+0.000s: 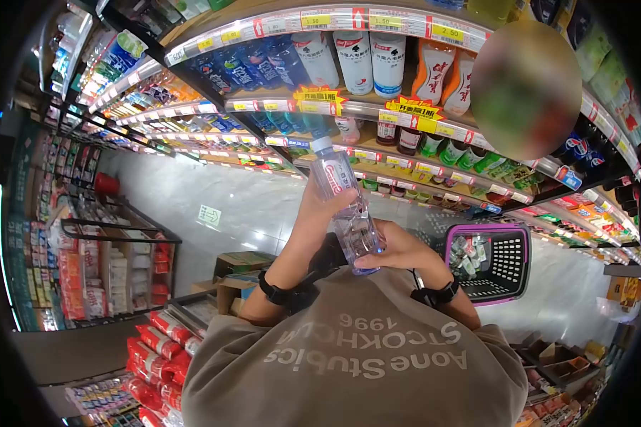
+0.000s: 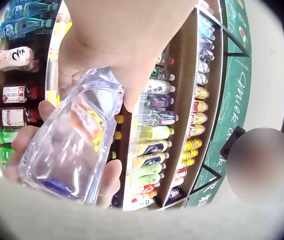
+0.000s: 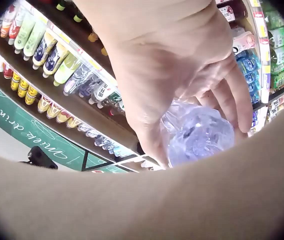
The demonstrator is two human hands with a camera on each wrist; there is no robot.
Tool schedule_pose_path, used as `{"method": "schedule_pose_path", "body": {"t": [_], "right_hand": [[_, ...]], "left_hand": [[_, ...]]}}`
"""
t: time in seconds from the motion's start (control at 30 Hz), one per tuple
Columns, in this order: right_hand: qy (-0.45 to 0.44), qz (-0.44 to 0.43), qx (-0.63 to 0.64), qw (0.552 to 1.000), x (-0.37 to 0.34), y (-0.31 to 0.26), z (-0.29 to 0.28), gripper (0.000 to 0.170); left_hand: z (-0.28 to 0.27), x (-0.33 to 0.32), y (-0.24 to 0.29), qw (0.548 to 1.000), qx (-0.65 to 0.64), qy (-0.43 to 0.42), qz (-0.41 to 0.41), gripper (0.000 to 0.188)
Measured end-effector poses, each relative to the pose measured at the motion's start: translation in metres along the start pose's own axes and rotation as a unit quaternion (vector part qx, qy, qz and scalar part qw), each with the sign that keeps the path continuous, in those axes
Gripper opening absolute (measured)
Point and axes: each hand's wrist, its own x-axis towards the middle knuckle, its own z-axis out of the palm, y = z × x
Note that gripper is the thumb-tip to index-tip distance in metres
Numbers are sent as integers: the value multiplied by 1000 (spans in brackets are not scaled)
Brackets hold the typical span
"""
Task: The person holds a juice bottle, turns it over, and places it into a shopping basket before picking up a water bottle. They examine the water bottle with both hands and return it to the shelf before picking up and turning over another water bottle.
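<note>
The left hand (image 1: 316,212) curls its fingers round the bottle (image 1: 356,235); the right hand's (image 1: 402,250) fingers grip its lower end. Support it evenly; squeezing could dent it.

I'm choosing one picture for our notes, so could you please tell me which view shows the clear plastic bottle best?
The head view: it shows the clear plastic bottle nearly whole, from cap to base. The left wrist view shows its body close up, without the cap; the right wrist view, mainly its base.

Basket (image 1: 488,229) on floor (image 1: 263,196) (right side); bottles (image 1: 352,64) on shelves (image 1: 285,25) ahead.
</note>
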Motion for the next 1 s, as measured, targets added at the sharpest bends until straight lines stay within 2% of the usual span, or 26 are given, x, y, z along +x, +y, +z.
{"method": "schedule_pose_path", "body": {"t": [0.13, 0.23, 0.33, 0.4, 0.63, 0.73, 0.83, 0.93, 1.0], "right_hand": [[-6, -25, -67, 997, 2, -1, 6, 66], [-26, 31, -35, 999, 5, -7, 8, 76], [-27, 19, -52, 998, 10, 4, 3, 77], [-34, 35, -64, 997, 16, -3, -1, 78], [-52, 105, -86, 989, 26, -10, -3, 81], [-59, 58, -83, 993, 32, 1, -9, 85], [-25, -1, -118, 993, 39, 8, -15, 89], [16, 69, -254, 965, 49, 4, -22, 92], [43, 6, -276, 960, 54, 13, -24, 93]], "left_hand": [[0, -7, 7, 999, 28, 11, -18, 56], [-3, -11, 10, 999, 47, 11, -19, 53], [2, -11, 14, 998, 53, 23, -1, 54], [1, -11, 17, 997, 71, 22, 5, 57], [-7, -16, 19, 999, 16, 44, -26, 68], [-14, -9, 15, 999, 38, 32, -19, 73], [-26, -5, 16, 995, 102, 10, 6, 76], [-33, -3, 23, 984, 175, -4, -13, 79], [-32, 0, 26, 985, 169, -6, 30, 80]]}}
